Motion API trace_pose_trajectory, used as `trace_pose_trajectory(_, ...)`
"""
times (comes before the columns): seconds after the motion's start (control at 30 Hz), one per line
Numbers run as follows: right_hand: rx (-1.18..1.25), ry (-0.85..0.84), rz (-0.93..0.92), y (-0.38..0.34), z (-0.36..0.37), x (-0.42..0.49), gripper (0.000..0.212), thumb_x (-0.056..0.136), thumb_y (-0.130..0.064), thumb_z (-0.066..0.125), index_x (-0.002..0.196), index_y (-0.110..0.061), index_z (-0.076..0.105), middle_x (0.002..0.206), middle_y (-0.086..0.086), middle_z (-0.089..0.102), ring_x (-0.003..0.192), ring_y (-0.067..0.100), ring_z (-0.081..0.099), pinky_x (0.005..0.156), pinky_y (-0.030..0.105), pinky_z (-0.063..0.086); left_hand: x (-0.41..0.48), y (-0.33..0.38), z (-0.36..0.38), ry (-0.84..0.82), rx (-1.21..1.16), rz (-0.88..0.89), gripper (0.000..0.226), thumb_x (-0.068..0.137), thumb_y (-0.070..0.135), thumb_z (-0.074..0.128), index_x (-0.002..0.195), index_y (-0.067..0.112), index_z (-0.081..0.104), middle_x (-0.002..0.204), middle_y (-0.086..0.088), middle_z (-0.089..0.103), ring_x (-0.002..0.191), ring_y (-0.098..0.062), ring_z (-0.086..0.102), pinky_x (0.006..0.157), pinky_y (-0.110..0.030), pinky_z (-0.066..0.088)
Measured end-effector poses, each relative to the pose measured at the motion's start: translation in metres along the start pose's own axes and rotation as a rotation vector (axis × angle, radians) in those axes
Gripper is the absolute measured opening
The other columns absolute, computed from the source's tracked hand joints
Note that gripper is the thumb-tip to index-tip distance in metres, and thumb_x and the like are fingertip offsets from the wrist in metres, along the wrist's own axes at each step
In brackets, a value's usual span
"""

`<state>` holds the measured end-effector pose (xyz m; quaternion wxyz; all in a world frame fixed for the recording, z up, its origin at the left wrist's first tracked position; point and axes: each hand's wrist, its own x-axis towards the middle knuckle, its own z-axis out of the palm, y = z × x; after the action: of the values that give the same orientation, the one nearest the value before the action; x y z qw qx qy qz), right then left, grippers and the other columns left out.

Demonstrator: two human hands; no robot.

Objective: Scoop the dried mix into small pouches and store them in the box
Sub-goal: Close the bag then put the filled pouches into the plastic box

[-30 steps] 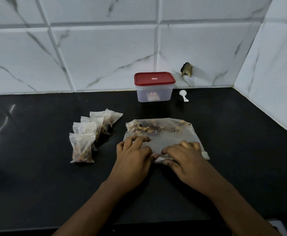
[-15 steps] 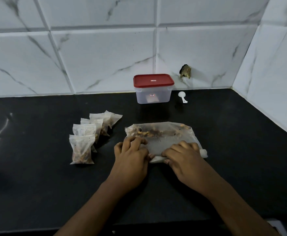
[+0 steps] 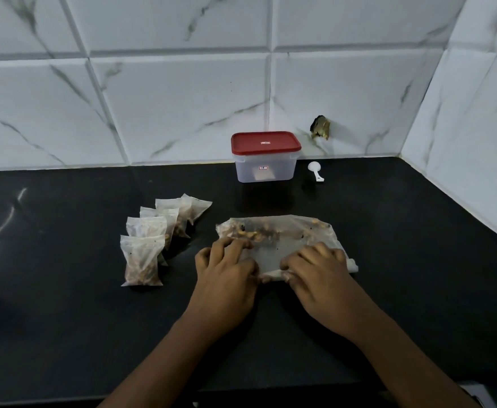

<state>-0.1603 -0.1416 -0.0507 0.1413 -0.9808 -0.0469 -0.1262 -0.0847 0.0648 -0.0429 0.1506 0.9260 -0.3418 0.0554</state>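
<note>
Clear bag of dried mix (image 3: 288, 245) flat on the black counter (image 3: 64, 319), left hand (image 3: 226, 275) and right hand (image 3: 321, 278) pinching its rolled near edge with curled fingers, filled pouches (image 3: 142, 260) clustered left, red-lidded box (image 3: 266, 160) and white scoop (image 3: 315, 170) at the tiled wall.

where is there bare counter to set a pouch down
Bare counter left of the filled pouches, and right of the large bag toward the side wall. Crowded mid-counter: pouches close beside the left hand.

Bare left hand (image 3: 226, 276), right hand (image 3: 322, 279), bare forearms (image 3: 165, 360)
</note>
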Motion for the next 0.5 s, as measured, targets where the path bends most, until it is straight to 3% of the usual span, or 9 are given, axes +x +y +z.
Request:
trace_pose_trajectory(0.07,-0.008,0.008,-0.01,0.0009,-0.0004,-0.0024,0.03,0.097,-0.055,0.041,0.111,-0.039,0.063,0.118,-0.018,0.052,0.114,0.009,0.044,0.093,0.036,0.033,0.0007,-0.0003,0.0015,0.003,-0.015,-0.007,0.034,0.102,0.054,0.044,0.111,0.035,0.07,0.157,0.011,0.032,0.149,-0.014,0.006,0.115,-0.041,0.012)
trace_pose_trajectory(0.17,-0.051,-0.004,-0.037,0.0001,0.0021,-0.0007,0.03,0.097,-0.05,0.039,0.105,-0.038,0.066,0.106,-0.019,0.058,0.108,0.012,0.051,0.089,0.038,0.039,0.0009,-0.0009,0.0042,0.036,-0.032,-0.032,0.036,0.102,0.058,0.043,0.107,0.035,0.07,0.153,0.012,0.036,0.145,-0.013,0.013,0.113,-0.04,0.015)
trace_pose_trajectory(0.3,-0.06,-0.055,-0.024,-0.0029,0.0015,0.0033,0.026,0.104,-0.04,0.04,0.116,-0.035,0.063,0.113,-0.017,0.065,0.113,0.013,0.054,0.094,0.036,0.029,-0.001,-0.0027,0.0027,0.095,-0.067,-0.03,0.026,0.1,0.055,0.049,0.115,0.037,0.061,0.149,0.011,0.037,0.144,-0.015,0.022,0.11,-0.04,0.02)
trace_pose_trajectory(0.37,-0.02,-0.068,-0.006,-0.0031,-0.0005,0.0016,0.021,0.107,-0.035,0.044,0.124,-0.035,0.057,0.122,-0.017,0.064,0.117,0.01,0.051,0.102,0.038,0.027,-0.0022,-0.0037,0.0019,0.063,-0.051,0.011,0.034,0.098,0.062,0.042,0.111,0.038,0.063,0.151,0.012,0.035,0.147,-0.017,0.02,0.111,-0.041,0.018)
trace_pose_trajectory(0.43,-0.027,-0.073,-0.023,-0.0031,-0.0024,0.0004,0.024,0.104,-0.037,0.036,0.118,-0.038,0.056,0.119,-0.018,0.061,0.113,0.007,0.049,0.105,0.039,0.028,-0.0028,-0.0026,0.0006,0.006,-0.033,0.027,0.041,0.096,0.067,0.039,0.112,0.038,0.064,0.155,0.012,0.029,0.149,-0.016,0.012,0.115,-0.044,0.014)
trace_pose_trajectory(0.5,-0.028,-0.052,-0.027,-0.0033,-0.0024,-0.0005,0.033,0.099,-0.044,0.03,0.111,-0.039,0.06,0.112,-0.018,0.058,0.109,0.007,0.046,0.102,0.039,0.031,-0.0017,-0.0015,0.0002,-0.017,-0.028,0.028,0.032,0.1,0.058,0.046,0.115,0.037,0.066,0.16,0.01,0.024,0.151,-0.016,0.003,0.118,-0.044,0.01)
